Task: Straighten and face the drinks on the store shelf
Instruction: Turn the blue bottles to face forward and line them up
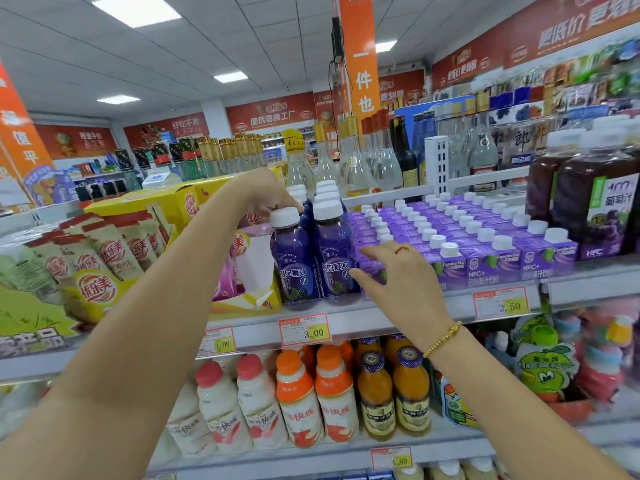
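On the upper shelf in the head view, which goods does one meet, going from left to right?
Beige packs → open yellow box → purple bottles → purple cartons → dark juice bottles.

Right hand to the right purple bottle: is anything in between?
Nothing visible. The right hand is open, with its fingertips just beside the right purple bottle and no item in the gap. The purple cartons stand to the bottle's right, behind the hand, not between the two.
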Demonstrator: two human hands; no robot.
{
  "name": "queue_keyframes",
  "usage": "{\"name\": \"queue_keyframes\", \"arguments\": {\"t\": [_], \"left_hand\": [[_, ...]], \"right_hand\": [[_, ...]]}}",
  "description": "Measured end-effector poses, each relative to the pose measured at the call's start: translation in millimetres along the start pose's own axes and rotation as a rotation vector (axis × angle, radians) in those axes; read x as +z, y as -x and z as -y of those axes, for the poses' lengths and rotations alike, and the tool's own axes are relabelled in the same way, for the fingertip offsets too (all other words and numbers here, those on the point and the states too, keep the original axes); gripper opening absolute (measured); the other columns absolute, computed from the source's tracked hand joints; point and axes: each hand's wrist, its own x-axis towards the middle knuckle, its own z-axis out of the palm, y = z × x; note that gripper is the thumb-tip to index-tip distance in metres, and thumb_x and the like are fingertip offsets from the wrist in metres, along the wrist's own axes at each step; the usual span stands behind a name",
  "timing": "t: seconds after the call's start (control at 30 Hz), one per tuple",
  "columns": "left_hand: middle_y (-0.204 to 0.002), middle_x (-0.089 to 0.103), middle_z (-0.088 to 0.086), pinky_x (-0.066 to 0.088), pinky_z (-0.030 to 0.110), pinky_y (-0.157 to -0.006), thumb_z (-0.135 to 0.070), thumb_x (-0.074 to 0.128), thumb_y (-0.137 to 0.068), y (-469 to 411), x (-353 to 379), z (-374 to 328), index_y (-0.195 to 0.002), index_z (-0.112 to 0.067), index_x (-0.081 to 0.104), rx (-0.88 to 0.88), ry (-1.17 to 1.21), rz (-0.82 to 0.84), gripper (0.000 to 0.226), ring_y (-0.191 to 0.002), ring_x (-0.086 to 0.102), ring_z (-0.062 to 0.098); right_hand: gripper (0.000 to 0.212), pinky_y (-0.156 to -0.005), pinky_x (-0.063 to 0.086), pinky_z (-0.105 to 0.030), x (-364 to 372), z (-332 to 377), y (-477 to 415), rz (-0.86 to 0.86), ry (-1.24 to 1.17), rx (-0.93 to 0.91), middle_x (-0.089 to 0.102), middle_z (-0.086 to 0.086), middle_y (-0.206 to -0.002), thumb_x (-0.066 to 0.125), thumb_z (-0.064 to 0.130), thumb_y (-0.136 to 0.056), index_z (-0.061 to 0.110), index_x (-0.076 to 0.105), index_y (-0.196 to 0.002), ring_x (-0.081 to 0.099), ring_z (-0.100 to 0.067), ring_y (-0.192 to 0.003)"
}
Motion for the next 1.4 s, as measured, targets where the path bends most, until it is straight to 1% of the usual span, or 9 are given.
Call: {"name": "queue_keyframes", "arguments": {"t": [0.1, 0.2, 0.33, 0.53, 0.77, 0.9, 1.03, 1.23, 1.4], "left_hand": [[-0.085, 0.063, 0.006, 0.050, 0.032, -0.078, -0.036, 0.072, -0.080, 4, -3, -13, -0.084, -0.003, 0.066, 0.055, -0.108, -0.076, 0.033, -0.077, 0.061, 0.022], [-0.090, 0.060, -0.002, 0.047, 0.021, -0.066, -0.033, 0.069, -0.084, 5, -5, -40, -0.091, -0.017, 0.066, 0.222, -0.051, -0.233, 0.018, -0.081, 0.058, 0.016], [-0.087, 0.064, 0.005, 0.056, 0.023, -0.062, -0.040, 0.069, -0.084, 5, 1, -70, -0.097, -0.009, 0.062, 0.147, -0.051, 0.030, 0.035, -0.072, 0.066, 0.014], [-0.084, 0.066, 0.014, 0.055, 0.026, -0.057, -0.030, 0.067, -0.088, -5, 15, -74, -0.092, 0.001, 0.061, 0.040, -0.221, 0.071, 0.033, -0.058, 0.063, 0.020], [-0.080, 0.063, 0.004, 0.050, 0.016, -0.047, -0.029, 0.068, -0.085, 14, -14, -53, -0.078, -0.009, 0.055, 0.107, 0.334, -0.241, 0.025, -0.069, 0.062, 0.011], [-0.088, 0.065, 0.005, 0.056, 0.024, -0.060, -0.023, 0.070, -0.085, 45, -38, -35, -0.089, -0.008, 0.060, 0.122, 1.001, -0.497, 0.019, -0.076, 0.066, 0.014], [-0.103, 0.063, 0.013, 0.059, 0.038, -0.075, -0.018, 0.065, -0.087, 91, -39, -21, -0.105, -0.004, 0.059, 0.172, 1.403, -0.399, 0.023, -0.085, 0.068, 0.020], [-0.084, 0.065, 0.009, 0.060, 0.036, -0.068, -0.016, 0.055, -0.092, 155, 10, -18, -0.086, -0.007, 0.061, 0.171, 1.430, -0.235, 0.013, -0.072, 0.068, 0.017], [-0.082, 0.072, 0.006, 0.057, 0.027, -0.061, -0.022, 0.056, -0.081, 195, 69, 0, -0.069, -0.011, 0.075, 0.078, 1.547, -0.164, 0.025, -0.074, 0.069, 0.016]], "right_hand": [[0.036, -0.078, 0.044, -0.028, -2, 0, 1, 0.016, -0.015, 0.003, 0.066, -0.003, -0.098, 0.067, 0.037, -0.084, 0.014, 0.067, -0.111, 0.058, -0.022, -0.093], [0.040, -0.079, 0.039, -0.023, -4, -1, 1, 0.053, -0.020, 0.016, 0.064, 0.000, -0.104, 0.063, 0.040, -0.087, 0.017, 0.063, -0.119, 0.055, -0.018, -0.097], [0.045, -0.083, 0.040, -0.022, -6, 0, 1, 0.102, -0.011, 0.015, 0.061, 0.002, -0.111, 0.058, 0.044, -0.088, 0.020, 0.058, -0.126, 0.052, -0.015, -0.101], [0.046, -0.084, 0.039, -0.021, -9, -5, 7, 0.161, -0.030, -0.026, 0.058, 0.003, -0.119, 0.057, 0.042, -0.090, 0.020, 0.054, -0.130, 0.049, -0.014, -0.107], [0.045, -0.087, 0.037, -0.020, -13, -11, 7, 0.217, -0.096, -0.049, 0.055, 0.003, -0.122, 0.057, 0.037, -0.091, 0.020, 0.051, -0.133, 0.046, -0.013, -0.110], [0.045, -0.087, 0.036, -0.017, -13, -12, 8, 0.243, -0.128, -0.031, 0.053, 0.006, -0.123, 0.057, 0.035, -0.092, 0.021, 0.049, -0.134, 0.045, -0.010, -0.109], [0.041, -0.083, 0.035, -0.014, -15, -13, 8, 0.243, -0.224, 0.001, 0.057, 0.006, -0.116, 0.061, 0.028, -0.090, 0.021, 0.055, -0.129, 0.046, -0.005, -0.099], [0.026, -0.086, 0.048, -0.014, -35, -6, 20, 0.116, -0.549, 0.090, 0.064, 0.008, -0.104, 0.066, 0.013, -0.087, 0.023, 0.065, -0.110, 0.060, -0.001, -0.093], [0.054, -0.090, 0.050, -0.020, -73, -3, 56, 0.157, -0.778, -0.010, 0.060, 0.012, -0.118, 0.060, -0.006, -0.085, 0.035, 0.051, -0.120, 0.056, -0.001, -0.110]]}}
